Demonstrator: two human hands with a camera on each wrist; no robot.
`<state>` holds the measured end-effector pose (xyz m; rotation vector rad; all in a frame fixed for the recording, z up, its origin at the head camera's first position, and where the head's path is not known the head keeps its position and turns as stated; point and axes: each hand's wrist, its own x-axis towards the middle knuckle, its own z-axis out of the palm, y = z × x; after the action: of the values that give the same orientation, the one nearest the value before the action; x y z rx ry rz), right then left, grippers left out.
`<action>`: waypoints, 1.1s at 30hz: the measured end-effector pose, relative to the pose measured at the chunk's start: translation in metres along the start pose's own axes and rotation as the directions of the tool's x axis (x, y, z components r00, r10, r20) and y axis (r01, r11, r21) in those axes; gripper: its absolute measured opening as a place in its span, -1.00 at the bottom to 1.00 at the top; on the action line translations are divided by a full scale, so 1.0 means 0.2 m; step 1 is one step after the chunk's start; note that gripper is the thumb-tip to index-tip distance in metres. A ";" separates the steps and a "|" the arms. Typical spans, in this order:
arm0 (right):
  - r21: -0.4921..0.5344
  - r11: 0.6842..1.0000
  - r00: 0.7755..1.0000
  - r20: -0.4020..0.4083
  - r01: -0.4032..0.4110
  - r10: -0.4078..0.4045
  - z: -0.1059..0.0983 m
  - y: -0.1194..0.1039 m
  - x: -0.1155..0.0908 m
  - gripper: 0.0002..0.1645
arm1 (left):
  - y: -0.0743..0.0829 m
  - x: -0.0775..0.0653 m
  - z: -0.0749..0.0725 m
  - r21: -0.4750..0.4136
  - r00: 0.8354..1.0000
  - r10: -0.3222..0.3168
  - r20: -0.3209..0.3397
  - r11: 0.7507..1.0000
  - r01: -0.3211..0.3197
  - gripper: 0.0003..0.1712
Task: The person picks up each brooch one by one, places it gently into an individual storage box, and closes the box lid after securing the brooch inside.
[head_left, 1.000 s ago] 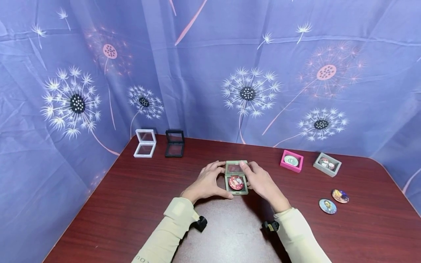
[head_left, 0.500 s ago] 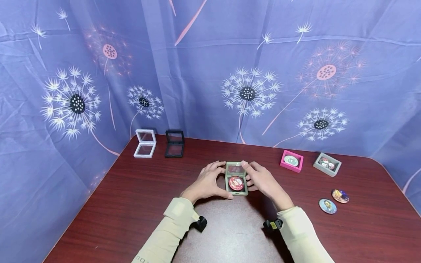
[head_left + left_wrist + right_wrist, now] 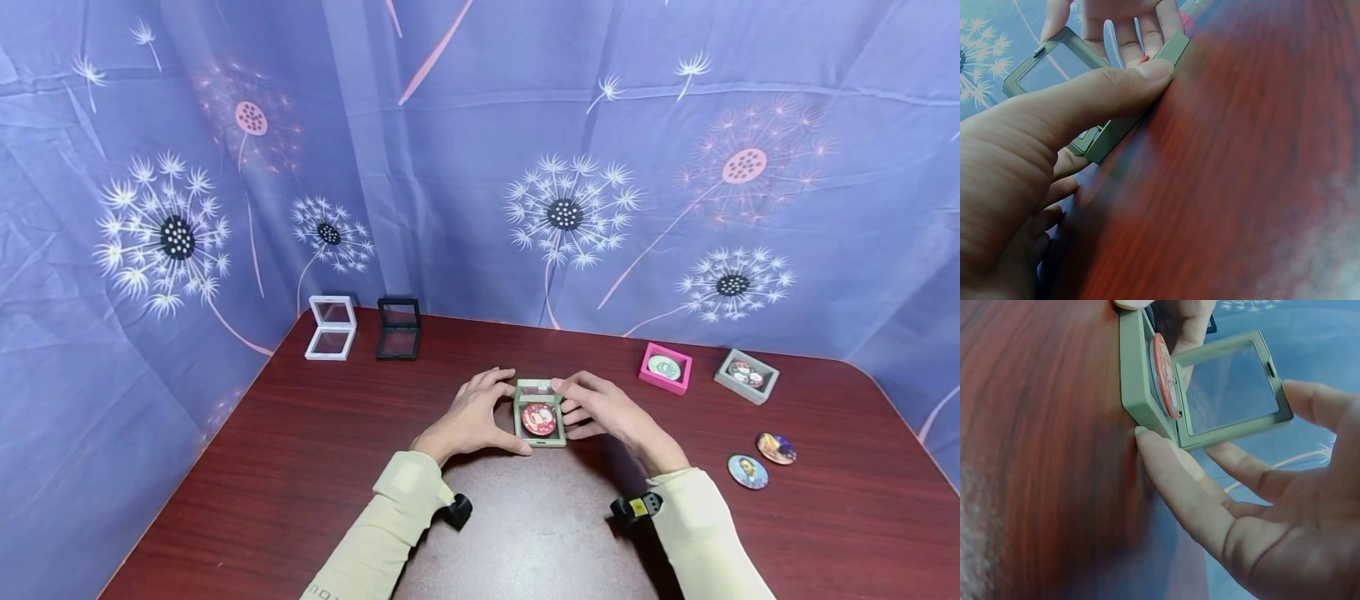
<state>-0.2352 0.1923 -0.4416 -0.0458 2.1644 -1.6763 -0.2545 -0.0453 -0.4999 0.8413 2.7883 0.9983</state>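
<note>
Blue-violet cloth printed with dandelions (image 3: 450, 167) hung beyond our fingers, and under them spread a dark red, wood-grained table (image 3: 285, 500). Our left hand (image 3: 472, 417) was curved round a light-green, square, hinged case (image 3: 542, 443), thumb along its near wall, fingers at its far left side. Our right hand (image 3: 611, 412) had its fingers loosely spread at the case's right side, closed round nothing, with what looked like the thumb touching the raised lid. Well off to the left of our left fingers stood a white square frame (image 3: 332, 327) and a black square frame (image 3: 398, 327), both unfolded; beyond our right fingers sat a bright-pink square box (image 3: 663, 383) and a grey square box (image 3: 738, 390).

We judged the step in hand to be folding the clear-windowed lid (image 3: 1230, 387) down; next, it called for gentle pressure from the right thumb, with the left hand bracing the base. The case lay between both hands' fingers, touching each, its lid tilted up at the far side. Between left thumb and right fingers, a glossy red round badge (image 3: 539, 420) rested in the base.
</note>
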 end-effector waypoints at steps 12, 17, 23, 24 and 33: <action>0.050 0.998 0.991 0.128 0.039 -0.045 -0.05 0.04 -0.01 -0.40 | 0.01 0.00 -0.01 0.016 1.000 -0.003 0.007 1.000 0.003 -0.07; 0.068 0.996 0.986 0.150 0.058 -0.067 -0.05 0.06 -0.01 -0.37 | 0.01 0.00 -0.01 0.009 1.000 -0.002 0.006 1.000 0.002 -0.09; 0.080 0.994 0.982 0.165 0.077 -0.089 -0.05 0.07 -0.01 -0.33 | 0.01 0.00 -0.01 0.014 1.000 0.000 0.004 1.000 0.000 -0.07; 0.077 0.994 0.982 0.164 0.079 -0.090 -0.05 0.08 -0.01 -0.33 | 0.01 0.00 -0.01 0.016 1.000 0.001 0.002 1.000 -0.002 -0.07; 0.032 0.994 0.988 0.111 0.105 -0.108 -0.04 0.10 -0.02 -0.31 | 0.01 0.00 -0.01 0.011 1.000 -0.001 0.001 1.000 0.001 -0.08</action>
<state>-0.2294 0.2062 -0.4568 -0.2470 2.0897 -1.7161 -0.2535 -0.0449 -0.4963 0.8415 2.7961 0.9828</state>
